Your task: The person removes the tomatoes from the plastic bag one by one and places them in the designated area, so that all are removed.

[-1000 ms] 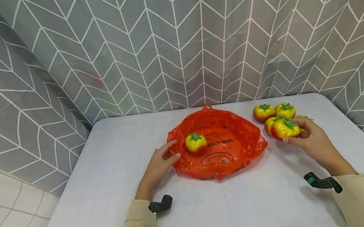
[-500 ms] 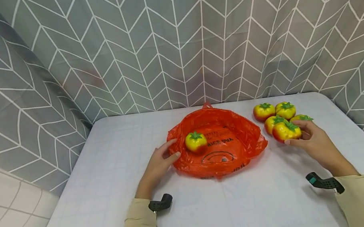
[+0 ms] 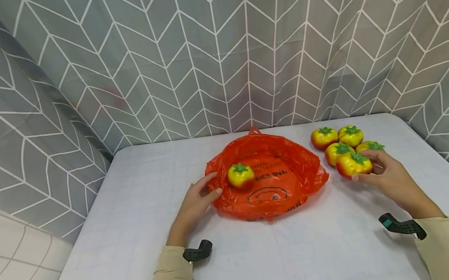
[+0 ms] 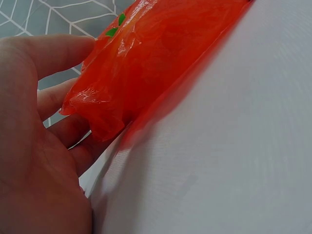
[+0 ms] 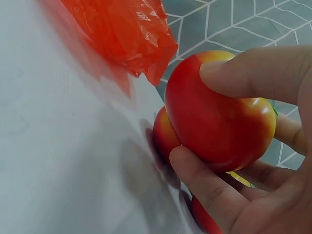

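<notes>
A red plastic bag lies spread with its mouth open mid-table, lettering showing inside. One red-and-yellow tomato with a green leafy top sits at its left inside. My left hand touches the bag's left edge, thumb and fingers apart; the left wrist view has some fingers partly behind the plastic. On the right, my right hand grips another tomato between thumb and fingers, raised just above the table. Several tomatoes are grouped behind it, one partly hidden by the held one.
White cloth with faint printed words covers the table. Grey curtains with white zigzag lines hang behind and at both sides. A black wrist strap is on the left arm, another strap on the right.
My right hand with its tomato has shifted slightly down and right, uncovering more of the tomatoes behind. The left hand, bag and tomato inside stay put.
</notes>
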The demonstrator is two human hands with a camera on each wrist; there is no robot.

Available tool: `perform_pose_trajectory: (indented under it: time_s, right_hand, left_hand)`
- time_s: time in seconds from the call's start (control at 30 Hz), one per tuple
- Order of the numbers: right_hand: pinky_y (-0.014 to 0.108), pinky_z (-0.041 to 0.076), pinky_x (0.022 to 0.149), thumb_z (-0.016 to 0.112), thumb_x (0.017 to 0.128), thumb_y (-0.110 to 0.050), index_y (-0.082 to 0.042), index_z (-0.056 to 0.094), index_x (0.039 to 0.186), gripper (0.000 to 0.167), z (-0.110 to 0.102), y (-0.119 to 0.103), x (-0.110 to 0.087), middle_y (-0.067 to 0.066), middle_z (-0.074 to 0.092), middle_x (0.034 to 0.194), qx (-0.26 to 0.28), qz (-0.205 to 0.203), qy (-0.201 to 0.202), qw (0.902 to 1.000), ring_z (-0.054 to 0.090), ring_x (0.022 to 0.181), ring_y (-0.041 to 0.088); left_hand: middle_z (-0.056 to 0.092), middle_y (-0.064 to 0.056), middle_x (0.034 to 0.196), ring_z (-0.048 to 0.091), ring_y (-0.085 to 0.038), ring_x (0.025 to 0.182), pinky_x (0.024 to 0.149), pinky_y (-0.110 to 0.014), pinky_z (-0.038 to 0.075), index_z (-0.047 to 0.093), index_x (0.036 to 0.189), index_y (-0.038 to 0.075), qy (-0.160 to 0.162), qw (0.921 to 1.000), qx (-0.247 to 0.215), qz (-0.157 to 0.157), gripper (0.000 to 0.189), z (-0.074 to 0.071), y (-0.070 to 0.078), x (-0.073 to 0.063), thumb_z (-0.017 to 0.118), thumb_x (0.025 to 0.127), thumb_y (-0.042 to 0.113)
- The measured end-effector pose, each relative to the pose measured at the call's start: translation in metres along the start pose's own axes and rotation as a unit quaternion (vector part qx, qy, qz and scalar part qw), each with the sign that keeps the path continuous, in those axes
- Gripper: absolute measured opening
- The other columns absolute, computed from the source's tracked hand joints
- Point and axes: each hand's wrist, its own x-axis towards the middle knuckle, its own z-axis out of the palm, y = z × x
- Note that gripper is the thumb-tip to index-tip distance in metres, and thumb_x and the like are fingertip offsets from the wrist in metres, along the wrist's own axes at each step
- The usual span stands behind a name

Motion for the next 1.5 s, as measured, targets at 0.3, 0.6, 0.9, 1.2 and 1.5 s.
perform_pose_trajectory:
  time_s: [0.3,0.6,0.9,1.2,1.5]
  right_hand:
    - [0.010,0.050,0.080,0.073,0.093,-0.026,0.002,0.029,0.150,0.077,-0.0009,0.0014,0.0000,0.031,0.031,0.149,-0.001,0.002,-0.023,0.9997,0.045,0.127,0.053]
    - [0.044,0.051,0.097,0.073,0.092,-0.031,0.002,0.028,0.151,0.081,-0.0045,0.0051,0.0005,0.032,0.028,0.152,-0.036,0.018,-0.051,0.9979,0.041,0.129,0.055]
    - [0.066,0.042,0.101,0.074,0.091,-0.035,0.000,0.032,0.150,0.081,-0.0045,0.0057,-0.0026,0.029,0.033,0.149,-0.052,0.020,-0.056,0.9968,0.038,0.131,0.053]
    - [0.066,0.043,0.100,0.075,0.090,-0.036,0.001,0.034,0.150,0.081,-0.0023,0.0089,-0.0029,0.029,0.035,0.149,-0.064,0.022,-0.062,0.9958,0.037,0.130,0.053]
    - [0.064,0.045,0.099,0.072,0.092,-0.027,0.003,0.033,0.150,0.076,-0.0037,0.0087,-0.0018,0.029,0.036,0.148,-0.075,0.006,-0.069,0.9948,0.040,0.129,0.052]
  left_hand:
    - [0.050,-0.008,0.148,0.042,-0.030,0.138,0.117,-0.056,0.025,0.055,0.143,0.029,0.002,0.9998,0.013,0.014,0.051,-0.0018,-0.0009,0.0012,0.068,0.094,0.036]
    - [0.049,-0.007,0.149,0.040,-0.031,0.139,0.119,-0.057,0.016,0.055,0.143,0.028,0.000,0.9997,0.010,0.022,0.051,-0.0010,-0.0031,0.0024,0.068,0.094,0.036]
    - [0.049,-0.007,0.149,0.041,-0.031,0.138,0.115,-0.056,0.029,0.055,0.143,0.028,0.000,0.9998,0.010,0.019,0.052,0.0003,-0.0027,0.0022,0.069,0.094,0.036]
    - [0.049,-0.007,0.149,0.042,-0.030,0.138,0.115,-0.057,0.029,0.056,0.143,0.029,-0.001,0.9998,0.013,0.012,0.051,-0.0002,-0.0026,0.0004,0.068,0.094,0.036]
    - [0.048,-0.005,0.150,0.041,-0.030,0.138,0.117,-0.059,0.023,0.055,0.143,0.030,-0.002,0.9999,0.013,0.004,0.052,-0.0010,-0.0022,0.0017,0.068,0.094,0.039]
